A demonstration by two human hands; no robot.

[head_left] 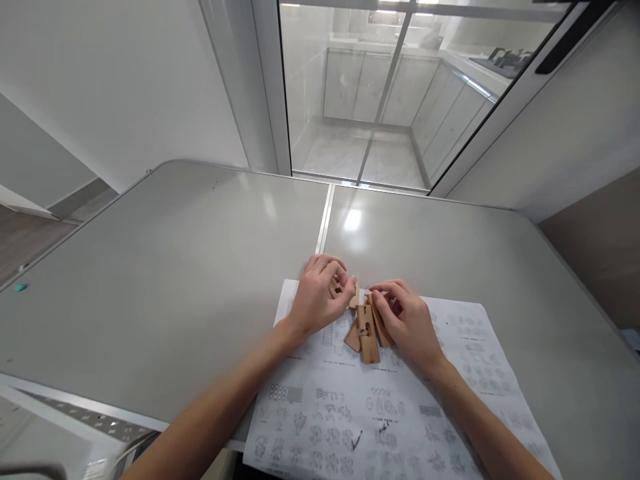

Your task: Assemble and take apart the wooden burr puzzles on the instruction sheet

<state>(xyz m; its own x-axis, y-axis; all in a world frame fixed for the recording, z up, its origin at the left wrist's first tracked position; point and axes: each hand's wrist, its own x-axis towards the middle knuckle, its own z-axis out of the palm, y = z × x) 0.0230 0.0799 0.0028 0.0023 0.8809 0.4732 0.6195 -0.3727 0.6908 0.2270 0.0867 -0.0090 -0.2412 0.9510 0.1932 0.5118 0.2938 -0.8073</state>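
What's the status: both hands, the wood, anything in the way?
Left hand curled around a wooden piece; right hand at the loose wooden pieces; those bunched on the printed sheet; fingers partly hide the work.

Lt even, mod. brt | glare on tabletop | sheet print soft | wide-angle edge distort.

The left hand and right hand are showing bare; uncovered forearms are tapering toward slim wrists.
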